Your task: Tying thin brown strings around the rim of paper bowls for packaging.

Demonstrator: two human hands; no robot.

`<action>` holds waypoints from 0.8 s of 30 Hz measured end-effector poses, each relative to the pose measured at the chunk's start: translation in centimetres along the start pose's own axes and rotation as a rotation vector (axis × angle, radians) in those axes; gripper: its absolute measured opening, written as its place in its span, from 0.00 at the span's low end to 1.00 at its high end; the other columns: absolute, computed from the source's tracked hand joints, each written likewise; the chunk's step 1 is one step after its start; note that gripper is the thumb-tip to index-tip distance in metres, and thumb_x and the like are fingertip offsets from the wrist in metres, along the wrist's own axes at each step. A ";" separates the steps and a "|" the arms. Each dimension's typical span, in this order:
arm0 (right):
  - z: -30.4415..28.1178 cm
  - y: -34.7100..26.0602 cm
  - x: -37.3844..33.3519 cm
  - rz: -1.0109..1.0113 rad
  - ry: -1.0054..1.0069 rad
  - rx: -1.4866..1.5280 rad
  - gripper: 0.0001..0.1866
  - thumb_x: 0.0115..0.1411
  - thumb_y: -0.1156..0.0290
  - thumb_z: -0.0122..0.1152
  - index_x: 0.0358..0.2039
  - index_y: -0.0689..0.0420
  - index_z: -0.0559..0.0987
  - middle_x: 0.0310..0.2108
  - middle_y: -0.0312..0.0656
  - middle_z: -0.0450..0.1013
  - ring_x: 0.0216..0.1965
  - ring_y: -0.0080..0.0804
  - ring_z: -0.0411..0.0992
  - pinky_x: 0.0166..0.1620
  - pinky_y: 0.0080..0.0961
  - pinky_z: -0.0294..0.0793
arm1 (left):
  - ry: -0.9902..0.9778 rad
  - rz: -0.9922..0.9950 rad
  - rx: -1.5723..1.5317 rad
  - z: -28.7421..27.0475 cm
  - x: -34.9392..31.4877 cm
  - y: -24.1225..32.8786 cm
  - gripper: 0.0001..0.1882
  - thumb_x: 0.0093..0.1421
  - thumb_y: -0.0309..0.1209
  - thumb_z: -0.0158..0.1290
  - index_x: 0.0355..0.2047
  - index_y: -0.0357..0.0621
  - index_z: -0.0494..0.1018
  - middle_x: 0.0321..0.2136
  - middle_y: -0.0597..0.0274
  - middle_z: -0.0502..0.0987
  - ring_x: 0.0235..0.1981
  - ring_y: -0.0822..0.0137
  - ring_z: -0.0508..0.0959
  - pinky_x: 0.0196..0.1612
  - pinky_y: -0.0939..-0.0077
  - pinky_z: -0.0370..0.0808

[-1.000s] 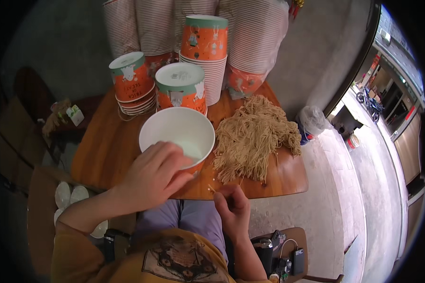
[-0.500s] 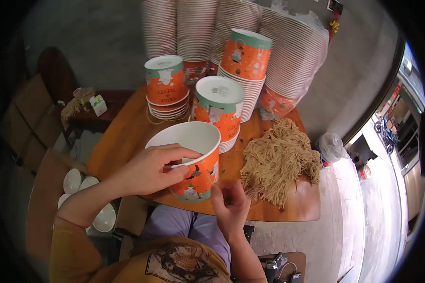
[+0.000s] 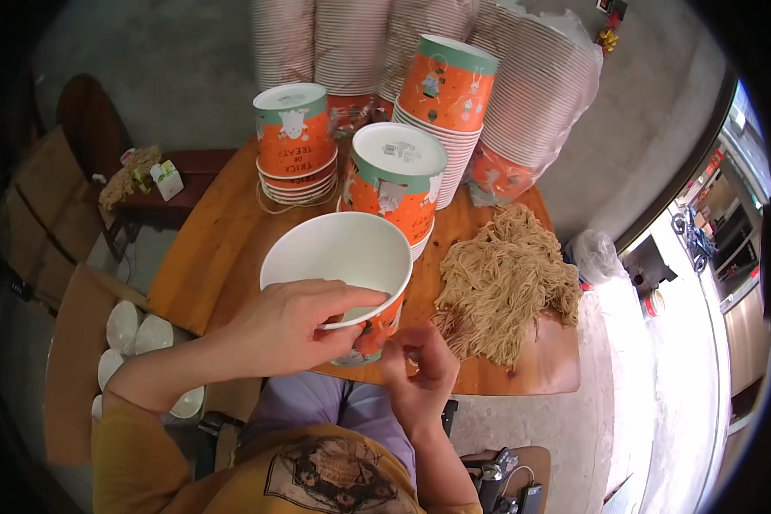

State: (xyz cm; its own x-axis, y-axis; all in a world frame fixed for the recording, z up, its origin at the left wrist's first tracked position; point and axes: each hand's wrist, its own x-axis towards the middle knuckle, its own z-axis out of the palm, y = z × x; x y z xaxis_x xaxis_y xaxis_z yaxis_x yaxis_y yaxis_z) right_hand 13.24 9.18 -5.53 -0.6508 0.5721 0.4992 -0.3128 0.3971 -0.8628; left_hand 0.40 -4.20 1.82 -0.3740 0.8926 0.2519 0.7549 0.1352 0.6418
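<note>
A head-worn fisheye looks down on hands (image 3: 304,321) and table (image 3: 206,265), close above.

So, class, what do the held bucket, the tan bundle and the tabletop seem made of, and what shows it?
Held bucket: probably coated paperboard, given its smooth white inside and rounded rim.
Tan bundle: matt fibre, perhaps cotton, from its loose tangled strands.
Tabletop: likely varnished wood, with brown grain.

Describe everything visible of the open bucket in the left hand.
The bucket looks like coated paper: plain white inside, with a thick white rim; the outside is orange with printed figures and a green band round the narrower base. It is mouth up at the near edge of the table; whether it rests there is unclear. The left hand grips the near rim. The right hand is beside its lower side; contact cannot be told.
</note>
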 end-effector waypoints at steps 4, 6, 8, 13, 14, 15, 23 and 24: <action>-0.3 0.1 -0.1 0.038 -0.001 -0.005 0.07 0.51 0.85 0.61 0.28 0.62 0.72 0.24 0.38 0.70 0.25 0.22 0.70 0.32 0.18 0.70 | -0.007 0.010 0.024 0.2 0.4 0.3 0.20 0.57 0.28 0.53 0.52 0.48 0.74 0.35 0.57 0.80 0.33 0.59 0.80 0.36 0.67 0.77; -0.3 0.2 -0.1 0.056 0.001 0.005 0.07 0.51 0.85 0.61 0.28 0.62 0.72 0.24 0.38 0.70 0.25 0.21 0.70 0.32 0.18 0.71 | -0.004 0.016 0.032 0.4 0.4 0.2 0.21 0.57 0.28 0.53 0.52 0.48 0.73 0.35 0.57 0.80 0.33 0.59 0.80 0.36 0.67 0.77; -0.3 0.2 -0.1 0.066 0.002 0.017 0.07 0.52 0.84 0.61 0.28 0.62 0.72 0.24 0.38 0.70 0.25 0.21 0.70 0.32 0.18 0.71 | 0.000 0.023 0.041 0.4 0.4 0.4 0.21 0.56 0.28 0.53 0.52 0.48 0.73 0.34 0.57 0.80 0.33 0.58 0.80 0.36 0.66 0.77; -0.5 0.7 -0.2 0.121 0.005 0.038 0.07 0.53 0.83 0.61 0.29 0.62 0.72 0.25 0.37 0.71 0.25 0.20 0.70 0.32 0.17 0.71 | -0.037 0.023 0.065 0.5 0.7 0.6 0.21 0.55 0.28 0.54 0.51 0.47 0.73 0.33 0.56 0.79 0.33 0.57 0.79 0.35 0.65 0.76; -0.5 0.7 -0.2 0.139 0.005 0.049 0.07 0.54 0.83 0.61 0.30 0.62 0.72 0.25 0.37 0.71 0.26 0.19 0.70 0.32 0.17 0.71 | -0.038 0.023 0.064 0.7 0.7 0.5 0.21 0.55 0.28 0.54 0.51 0.47 0.73 0.33 0.56 0.79 0.33 0.57 0.79 0.35 0.65 0.76; -0.4 0.7 -0.2 0.140 0.005 0.048 0.07 0.54 0.83 0.61 0.30 0.62 0.72 0.25 0.37 0.71 0.26 0.19 0.70 0.32 0.17 0.71 | -0.042 0.021 0.057 0.8 0.6 0.4 0.21 0.55 0.28 0.55 0.51 0.47 0.73 0.33 0.56 0.79 0.33 0.56 0.79 0.35 0.64 0.76; -0.3 2.1 -0.2 0.089 -0.006 -0.024 0.03 0.58 0.83 0.56 0.30 0.62 0.72 0.25 0.36 0.76 0.24 0.16 0.72 0.29 0.13 0.72 | -0.150 -0.009 -0.013 1.0 1.2 -0.1 0.19 0.62 0.33 0.49 0.53 0.48 0.71 0.37 0.54 0.79 0.37 0.54 0.79 0.40 0.61 0.75; -0.3 2.0 -0.3 0.088 -0.009 -0.024 0.03 0.58 0.83 0.56 0.30 0.62 0.72 0.25 0.36 0.76 0.24 0.16 0.72 0.29 0.13 0.72 | -0.180 0.004 -0.052 1.0 1.5 -0.8 0.18 0.63 0.34 0.47 0.53 0.49 0.71 0.37 0.54 0.79 0.38 0.53 0.78 0.41 0.60 0.75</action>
State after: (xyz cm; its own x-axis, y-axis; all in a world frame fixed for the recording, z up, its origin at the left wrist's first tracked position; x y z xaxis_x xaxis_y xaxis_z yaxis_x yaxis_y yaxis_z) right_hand 12.97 10.03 -7.40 -0.6815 0.5989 0.4206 -0.2371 0.3630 -0.9011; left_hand -0.18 -2.53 0.98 -0.2646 0.9564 0.1236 0.7257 0.1131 0.6787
